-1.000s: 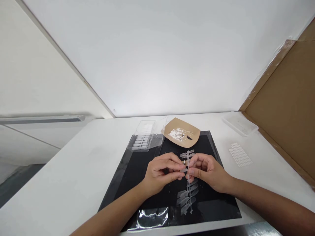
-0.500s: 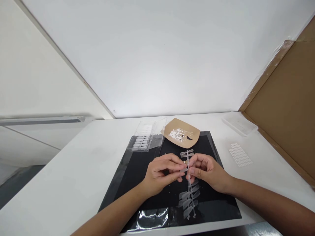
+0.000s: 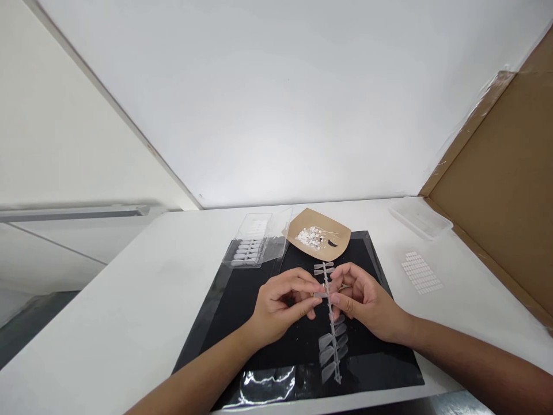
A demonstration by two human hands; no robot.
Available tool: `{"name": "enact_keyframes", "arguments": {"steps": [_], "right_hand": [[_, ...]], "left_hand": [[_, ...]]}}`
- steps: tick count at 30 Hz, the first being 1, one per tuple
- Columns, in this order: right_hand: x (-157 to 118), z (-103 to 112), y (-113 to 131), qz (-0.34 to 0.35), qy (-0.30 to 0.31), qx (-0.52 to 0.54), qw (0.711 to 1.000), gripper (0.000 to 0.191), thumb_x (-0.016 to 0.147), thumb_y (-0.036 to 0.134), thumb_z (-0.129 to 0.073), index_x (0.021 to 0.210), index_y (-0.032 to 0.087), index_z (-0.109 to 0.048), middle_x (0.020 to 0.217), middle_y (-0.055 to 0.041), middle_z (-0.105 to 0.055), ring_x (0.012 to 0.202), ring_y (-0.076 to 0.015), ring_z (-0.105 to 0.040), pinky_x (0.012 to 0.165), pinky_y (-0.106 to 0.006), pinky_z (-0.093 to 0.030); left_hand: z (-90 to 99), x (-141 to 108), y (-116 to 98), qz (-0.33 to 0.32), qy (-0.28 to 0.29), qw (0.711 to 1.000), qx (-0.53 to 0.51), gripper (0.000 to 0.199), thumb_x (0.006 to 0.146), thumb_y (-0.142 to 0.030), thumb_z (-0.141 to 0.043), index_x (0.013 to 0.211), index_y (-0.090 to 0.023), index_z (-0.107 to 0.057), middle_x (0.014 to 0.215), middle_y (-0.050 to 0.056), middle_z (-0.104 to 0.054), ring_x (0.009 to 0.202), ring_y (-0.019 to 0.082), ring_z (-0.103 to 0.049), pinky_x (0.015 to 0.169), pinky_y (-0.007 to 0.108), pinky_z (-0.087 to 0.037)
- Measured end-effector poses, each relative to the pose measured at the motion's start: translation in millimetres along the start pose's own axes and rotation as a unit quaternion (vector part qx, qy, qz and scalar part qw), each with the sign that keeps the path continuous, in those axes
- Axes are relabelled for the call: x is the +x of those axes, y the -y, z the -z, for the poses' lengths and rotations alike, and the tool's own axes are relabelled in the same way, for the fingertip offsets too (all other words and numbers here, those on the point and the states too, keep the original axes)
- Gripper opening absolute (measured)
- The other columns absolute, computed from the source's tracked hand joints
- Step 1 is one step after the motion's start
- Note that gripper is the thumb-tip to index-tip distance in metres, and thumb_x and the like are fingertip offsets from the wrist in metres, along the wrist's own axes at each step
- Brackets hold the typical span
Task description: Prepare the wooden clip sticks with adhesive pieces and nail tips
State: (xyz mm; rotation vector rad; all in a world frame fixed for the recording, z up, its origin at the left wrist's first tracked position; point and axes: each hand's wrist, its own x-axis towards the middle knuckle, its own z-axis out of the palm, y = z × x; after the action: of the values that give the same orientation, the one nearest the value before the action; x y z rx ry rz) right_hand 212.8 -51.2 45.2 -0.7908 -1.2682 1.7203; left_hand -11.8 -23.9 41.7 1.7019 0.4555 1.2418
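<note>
A clear plastic strip of false nail tips [image 3: 327,354] runs upright between my hands over the black mat, with nails branching from both sides of its thin stem. My right hand [image 3: 367,300] pinches that stem near its middle, thumb and fingers closed on it. From the left, my left hand [image 3: 279,305] grips a single false nail [image 3: 320,294] between thumb and fingertips, close against the stem. Whether this nail is still joined to the stem I cannot tell. My right fingers hide part of the strip.
A black mat [image 3: 242,323] with a clear cover lies on the white table. Beyond are an open clear case [image 3: 248,251] of false nails and a brown tray [image 3: 339,233] with white scraps. Rightward sit a sheet of small white tabs [image 3: 422,274] and a clear plastic lid or tray [image 3: 421,219].
The strip has turned slightly and its upper end has moved left. Its two stem lines now look like one. Both hands have shifted a little, still gripping.
</note>
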Motion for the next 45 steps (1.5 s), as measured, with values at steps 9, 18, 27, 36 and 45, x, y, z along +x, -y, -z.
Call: {"name": "enact_keyframes", "arguments": {"steps": [9,18,27,36,45], "right_hand": [[-4.3,-5.5,-2.9,-0.032,0.015,0.000,0.999,0.054,0.078,0.036,-0.095,0.111,0.022,-0.054,0.105,0.0014,-0.061,0.080,-0.0084,-0.061,0.070,-0.022,-0.050],[-5.6,-6.9,-2.6,-0.035,0.024,0.000,0.999,0.048,0.083,0.033,-0.091,0.115,0.021,-0.058,0.102,0.0000,-0.068,0.081,-0.0092,-0.065,0.077,-0.024,-0.055],[-3.6,-3.6,0.2,-0.037,0.067,0.019,0.997,0.048,0.089,0.036,-0.086,0.127,0.021,-0.059,0.119,-0.0095,-0.073,0.091,-0.0163,-0.077,0.064,-0.020,-0.057],[-1.2,-0.1,1.2,-0.019,0.085,0.026,0.996,0.046,0.092,0.037,-0.083,0.128,0.021,-0.060,0.121,-0.0108,-0.074,0.089,-0.0168,-0.080,0.060,-0.018,-0.056],[1.5,2.8,0.2,-0.017,0.073,0.039,0.996,0.048,0.089,0.034,-0.085,0.128,0.021,-0.061,0.120,-0.0098,-0.073,0.087,-0.0178,-0.081,0.058,-0.017,-0.057]], "left_hand": [[-0.4,-1.3,2.1,-0.051,0.024,0.997,0.048,0.033,0.088,0.001,-0.075,0.115,-0.020,-0.078,0.101,0.006,-0.071,0.059,0.006,-0.070,0.053,0.016,-0.060],[0.0,-0.2,1.0,-0.054,0.027,0.997,0.049,0.030,0.088,-0.003,-0.078,0.113,-0.020,-0.079,0.100,0.007,-0.074,0.060,0.009,-0.072,0.052,0.018,-0.063],[1.8,-0.3,1.3,-0.028,0.022,0.999,0.015,0.029,0.088,-0.002,-0.078,0.111,-0.019,-0.080,0.099,0.007,-0.075,0.057,0.008,-0.072,0.050,0.015,-0.062],[2.6,-0.3,1.9,-0.030,0.026,0.999,0.019,0.024,0.090,-0.007,-0.078,0.110,-0.019,-0.081,0.098,0.007,-0.076,0.056,0.009,-0.073,0.048,0.014,-0.061],[5.8,0.3,1.5,-0.018,0.017,1.000,0.006,0.023,0.090,-0.005,-0.077,0.109,-0.017,-0.080,0.097,0.007,-0.075,0.055,0.009,-0.073,0.045,0.013,-0.058]]}}
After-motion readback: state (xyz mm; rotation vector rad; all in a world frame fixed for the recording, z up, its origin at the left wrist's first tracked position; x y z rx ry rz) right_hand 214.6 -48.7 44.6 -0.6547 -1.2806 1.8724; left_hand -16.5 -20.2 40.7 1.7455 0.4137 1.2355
